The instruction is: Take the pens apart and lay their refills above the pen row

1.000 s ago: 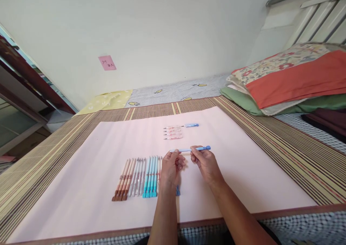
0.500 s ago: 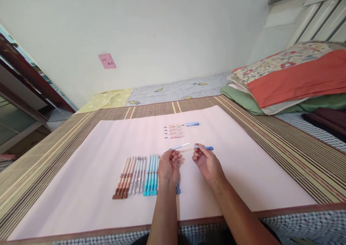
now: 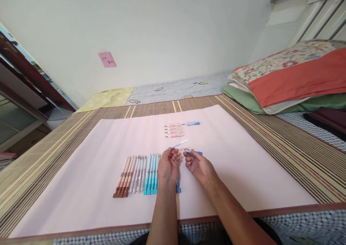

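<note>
My left hand [image 3: 169,163] pinches a pale blue pen body [image 3: 179,143], its tip pointing up and to the right. A few centimetres to its right, my right hand [image 3: 198,165] grips the blue pen cap [image 3: 195,152]. Both hands hover over a pink sheet [image 3: 81,173]. A row of several capped pens [image 3: 137,174], brown, clear and light blue, lies just left of my left hand. Farther away lie a few uncapped pink pens [image 3: 173,130] and one loose blue cap [image 3: 192,123].
The pink sheet lies on a striped woven mat [image 3: 292,140] over a bed. Folded quilts and a pillow [image 3: 292,79] are stacked at the right. A pink note [image 3: 107,59] is stuck on the white wall. A dark wooden frame [image 3: 24,79] stands at the left.
The blue pen was whole between both hands; the cap has come off. My right hand with the cap moved down and left toward my left hand, which raised the pen body slightly.
</note>
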`<state>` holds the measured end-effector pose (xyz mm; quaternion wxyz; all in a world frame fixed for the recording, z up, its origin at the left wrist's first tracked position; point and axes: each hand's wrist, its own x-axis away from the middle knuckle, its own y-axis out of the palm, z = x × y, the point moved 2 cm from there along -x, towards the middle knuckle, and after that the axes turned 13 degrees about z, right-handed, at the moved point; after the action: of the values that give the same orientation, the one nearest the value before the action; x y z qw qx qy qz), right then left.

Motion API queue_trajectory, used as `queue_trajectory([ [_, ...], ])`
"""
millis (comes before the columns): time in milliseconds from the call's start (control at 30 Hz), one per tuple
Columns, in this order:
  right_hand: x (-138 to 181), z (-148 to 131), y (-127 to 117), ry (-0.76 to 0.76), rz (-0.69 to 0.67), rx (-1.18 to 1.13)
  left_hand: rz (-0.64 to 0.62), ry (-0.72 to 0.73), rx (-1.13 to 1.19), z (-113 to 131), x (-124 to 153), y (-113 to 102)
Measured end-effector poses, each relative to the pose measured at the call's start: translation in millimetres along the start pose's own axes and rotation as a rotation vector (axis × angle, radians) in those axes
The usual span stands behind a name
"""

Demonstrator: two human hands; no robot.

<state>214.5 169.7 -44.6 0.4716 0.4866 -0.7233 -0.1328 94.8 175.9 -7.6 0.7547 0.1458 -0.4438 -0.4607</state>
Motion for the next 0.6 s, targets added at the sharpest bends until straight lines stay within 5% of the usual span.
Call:
queue_trajectory([
  [600,31,32,23,-0.036,-0.077,0.064,-0.032,0.149,0.233,8,-3,-3],
])
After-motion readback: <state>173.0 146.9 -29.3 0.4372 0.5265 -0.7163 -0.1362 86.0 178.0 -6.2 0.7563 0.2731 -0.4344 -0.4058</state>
